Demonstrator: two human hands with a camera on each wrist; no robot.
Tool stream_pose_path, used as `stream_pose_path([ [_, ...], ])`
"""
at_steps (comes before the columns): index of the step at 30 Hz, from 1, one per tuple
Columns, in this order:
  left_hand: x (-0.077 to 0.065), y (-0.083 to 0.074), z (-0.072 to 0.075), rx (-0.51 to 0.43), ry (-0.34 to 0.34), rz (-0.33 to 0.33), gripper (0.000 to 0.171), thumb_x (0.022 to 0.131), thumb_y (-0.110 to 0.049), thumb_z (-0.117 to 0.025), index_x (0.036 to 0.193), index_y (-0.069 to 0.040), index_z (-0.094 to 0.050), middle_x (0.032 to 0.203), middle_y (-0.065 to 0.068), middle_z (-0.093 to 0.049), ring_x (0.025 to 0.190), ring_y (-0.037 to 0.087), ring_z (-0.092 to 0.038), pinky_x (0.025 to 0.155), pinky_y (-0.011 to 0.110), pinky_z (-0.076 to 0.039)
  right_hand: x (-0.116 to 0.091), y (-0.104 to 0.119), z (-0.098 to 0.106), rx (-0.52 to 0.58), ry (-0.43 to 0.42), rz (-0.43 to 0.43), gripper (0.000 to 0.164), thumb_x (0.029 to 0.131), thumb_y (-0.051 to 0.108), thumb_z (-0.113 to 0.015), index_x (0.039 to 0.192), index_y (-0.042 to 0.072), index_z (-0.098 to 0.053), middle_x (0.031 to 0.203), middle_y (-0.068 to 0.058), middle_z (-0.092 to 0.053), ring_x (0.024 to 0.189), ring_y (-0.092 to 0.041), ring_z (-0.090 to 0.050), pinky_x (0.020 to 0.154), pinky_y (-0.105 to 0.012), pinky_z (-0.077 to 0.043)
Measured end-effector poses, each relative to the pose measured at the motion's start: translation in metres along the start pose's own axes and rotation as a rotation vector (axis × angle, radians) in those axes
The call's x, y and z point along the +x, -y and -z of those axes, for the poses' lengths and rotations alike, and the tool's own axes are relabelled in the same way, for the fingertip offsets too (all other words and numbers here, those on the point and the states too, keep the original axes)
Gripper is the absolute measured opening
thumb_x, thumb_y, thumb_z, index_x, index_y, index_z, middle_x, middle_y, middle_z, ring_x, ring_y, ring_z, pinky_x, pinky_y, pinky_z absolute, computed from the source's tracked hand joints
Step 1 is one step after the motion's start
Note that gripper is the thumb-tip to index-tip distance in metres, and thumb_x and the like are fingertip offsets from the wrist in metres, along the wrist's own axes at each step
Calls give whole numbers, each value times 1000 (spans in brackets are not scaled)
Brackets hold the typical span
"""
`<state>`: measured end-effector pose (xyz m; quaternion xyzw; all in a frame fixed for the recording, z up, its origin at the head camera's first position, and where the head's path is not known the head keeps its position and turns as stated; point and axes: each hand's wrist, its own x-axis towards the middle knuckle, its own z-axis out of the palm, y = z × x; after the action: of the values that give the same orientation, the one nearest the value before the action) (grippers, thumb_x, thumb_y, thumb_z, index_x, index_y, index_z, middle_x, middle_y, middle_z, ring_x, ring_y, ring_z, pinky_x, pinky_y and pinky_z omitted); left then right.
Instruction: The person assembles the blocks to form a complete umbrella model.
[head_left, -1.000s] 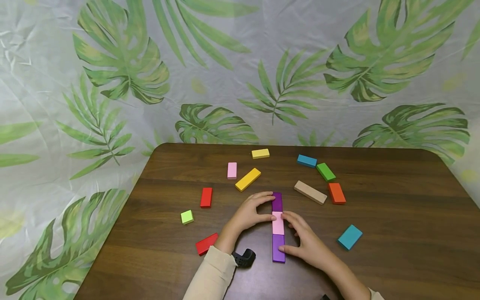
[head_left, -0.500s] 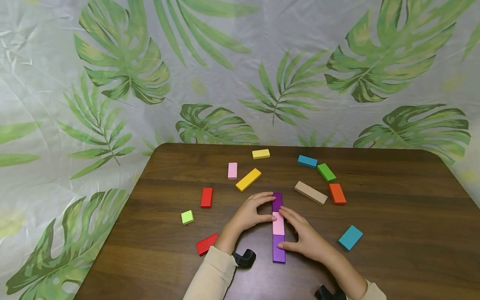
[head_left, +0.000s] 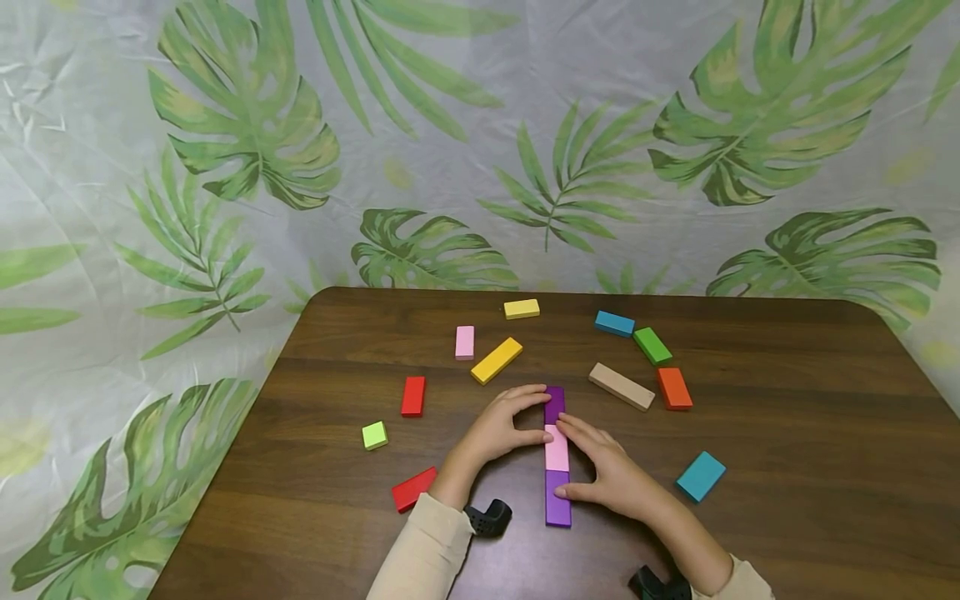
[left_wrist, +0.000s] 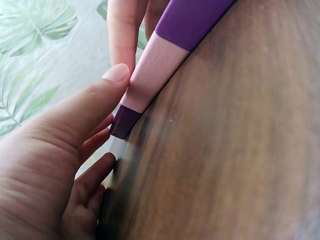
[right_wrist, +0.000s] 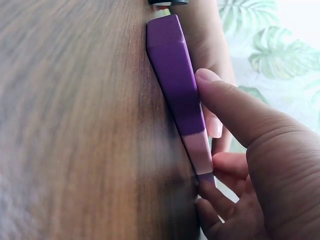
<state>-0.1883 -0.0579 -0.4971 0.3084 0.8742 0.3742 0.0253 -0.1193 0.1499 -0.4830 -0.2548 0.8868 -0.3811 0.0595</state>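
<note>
Three blocks lie end to end in one straight row on the table: a dark purple block (head_left: 555,403) at the far end, a pale pink block (head_left: 557,454) in the middle and a violet block (head_left: 557,510) nearest me. From the left, my left hand (head_left: 498,429) touches the row, its thumb at the pink block and its fingertips at the dark purple one. My right hand (head_left: 607,467) lies along the other side. Its thumb rests on the violet block's edge, and its forefinger is near the joint between pink and dark purple. The wrist views show both thumbs against the row.
Around the row lie loose blocks: red (head_left: 413,397), another red (head_left: 414,489) partly behind my left wrist, lime (head_left: 374,435), yellow-orange (head_left: 497,360), tan (head_left: 621,386), orange-red (head_left: 675,389) and teal (head_left: 701,477). Several more sit near the table's (head_left: 810,358) far edge, before a leaf-print cloth (head_left: 450,125).
My right hand's fingers have slid slightly away from me along the row and over its edge, and its wrist camera has come further into view. The left hand and blocks look unmoved.
</note>
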Motion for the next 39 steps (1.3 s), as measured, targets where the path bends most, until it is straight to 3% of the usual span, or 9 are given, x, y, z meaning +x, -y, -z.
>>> stream_pose_path([
  [3,0,0,0,-22,-17,3,55,76,-37,-70,124,-15,-55,133,-3,-45,123,13,-36,101,33,-28,0,0,0,1,0,-1,86,69,46,-73,138,8,-36,144,-3,-29,124,-35,-29,94,-60,-25],
  [7,0,1,-1,-76,-93,-8,51,77,-34,-70,121,-12,-57,128,-1,-49,120,11,-40,100,30,-30,0,0,0,1,-1,2,85,69,45,-73,138,8,-37,144,-3,-29,124,-34,-30,94,-59,-26],
  [11,0,2,0,-113,-240,-30,44,77,-26,-72,116,-8,-60,122,1,-54,115,11,-45,98,29,-32,0,1,0,4,4,0,85,70,45,-73,137,8,-38,144,-3,-28,125,-33,-29,94,-59,-26],
  [16,0,3,2,-86,-451,-31,38,75,-19,-73,109,-8,-62,114,1,-57,110,16,-47,95,34,-35,-1,1,0,6,4,-8,85,69,46,-73,137,8,-38,144,-3,-28,125,-34,-29,95,-58,-26],
  [22,2,7,2,-53,-618,45,42,70,-15,-76,109,-7,-60,115,4,-53,111,23,-41,94,38,-32,0,1,0,0,2,-9,85,69,46,-73,137,8,-38,144,-3,-29,125,-33,-29,95,-57,-26],
  [27,3,9,3,-57,-682,188,50,70,-14,-76,115,-5,-55,120,8,-46,112,28,-37,94,42,-32,0,1,0,0,-1,-6,85,69,45,-74,137,8,-38,143,-4,-29,125,-33,-29,95,-58,-25],
  [32,3,12,3,-68,-685,342,55,72,-13,-75,120,-3,-50,122,12,-43,113,30,-36,95,42,-32,0,1,0,2,-3,-5,85,68,44,-74,137,8,-38,143,-4,-29,125,-33,-29,95,-58,-25],
  [39,6,16,5,-39,-702,418,52,71,-8,-75,118,0,-52,118,14,-46,108,32,-41,93,42,-34,0,1,0,3,-8,-3,85,68,45,-74,137,9,-39,143,-3,-29,124,-33,-30,95,-58,-25],
])
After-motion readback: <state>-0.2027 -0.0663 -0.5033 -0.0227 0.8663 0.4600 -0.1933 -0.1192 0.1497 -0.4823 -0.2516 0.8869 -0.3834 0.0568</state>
